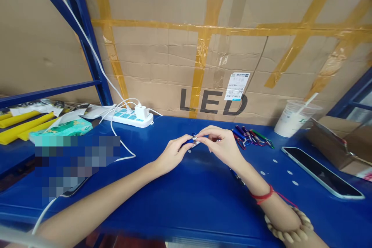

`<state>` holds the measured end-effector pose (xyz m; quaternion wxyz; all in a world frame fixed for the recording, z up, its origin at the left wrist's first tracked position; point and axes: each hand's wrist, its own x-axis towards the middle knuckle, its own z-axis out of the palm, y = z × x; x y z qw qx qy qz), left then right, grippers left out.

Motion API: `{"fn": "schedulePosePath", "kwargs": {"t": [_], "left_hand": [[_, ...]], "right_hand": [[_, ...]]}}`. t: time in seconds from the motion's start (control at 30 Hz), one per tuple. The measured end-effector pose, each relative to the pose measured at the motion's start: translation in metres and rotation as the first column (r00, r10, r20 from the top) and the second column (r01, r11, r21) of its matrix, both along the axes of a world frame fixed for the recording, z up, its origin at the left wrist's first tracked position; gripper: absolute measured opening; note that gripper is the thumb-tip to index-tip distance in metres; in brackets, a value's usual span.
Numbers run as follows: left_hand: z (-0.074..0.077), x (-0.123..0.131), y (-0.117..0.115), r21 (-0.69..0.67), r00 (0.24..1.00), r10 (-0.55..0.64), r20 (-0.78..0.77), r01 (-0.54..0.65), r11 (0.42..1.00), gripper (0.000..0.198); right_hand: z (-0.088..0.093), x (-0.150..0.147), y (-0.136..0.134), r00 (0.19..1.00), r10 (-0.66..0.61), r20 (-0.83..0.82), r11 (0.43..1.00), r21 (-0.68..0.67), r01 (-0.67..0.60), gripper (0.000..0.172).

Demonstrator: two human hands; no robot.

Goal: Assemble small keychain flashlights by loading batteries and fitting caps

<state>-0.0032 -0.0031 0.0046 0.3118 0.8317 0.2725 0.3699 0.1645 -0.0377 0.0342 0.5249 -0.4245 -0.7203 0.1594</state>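
Small blue-and-silver piece [194,138] sits between your left hand [171,155] and right hand [226,146], over the blue tabletop [174,201]; both pinch narrow on it, thumb to finger. Left has its left side, right its right, neither nearer; long axis too small to tell. Colored clip-ended sticks [241,133] lie just beyond your right hand.
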Motion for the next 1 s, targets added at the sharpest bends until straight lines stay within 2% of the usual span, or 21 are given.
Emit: {"fn": "schedulePosePath", "kwargs": {"t": [0.3, 0.5, 0.67, 0.83, 1.0], "left_hand": [[-0.006, -0.002, 0.000, 0.010, 1.000, 0.003, -0.009, -0.003, 1.000, 0.028], [-0.011, -0.002, -0.001, 0.080, 0.999, 0.003, -0.039, 0.000, 0.997, 0.024], [-0.016, -0.003, 0.000, 0.104, 0.998, 0.010, -0.068, -0.003, 0.995, 0.023], [-0.016, -0.005, -0.001, 0.117, 0.991, 0.067, -0.117, -0.053, 0.992, 0.021], [-0.013, -0.005, -0.001, 0.128, 0.977, 0.122, -0.174, -0.101, 0.987, 0.022]], "right_hand": [[-0.006, 0.003, 0.005, 0.999, -0.012, 0.052, 0.997, -0.081, 0.016, 0.016], [-0.010, 0.003, 0.006, 0.999, 0.014, 0.034, 0.972, -0.235, -0.005, 0.015], [-0.012, 0.000, 0.005, 1.000, 0.016, 0.007, 0.959, -0.283, -0.013, 0.019], [-0.014, -0.005, 0.004, 0.999, -0.045, -0.026, 0.932, -0.360, 0.032, 0.024], [-0.015, -0.007, 0.006, 0.996, -0.029, -0.088, 0.900, -0.437, -0.012, 0.028]]}}
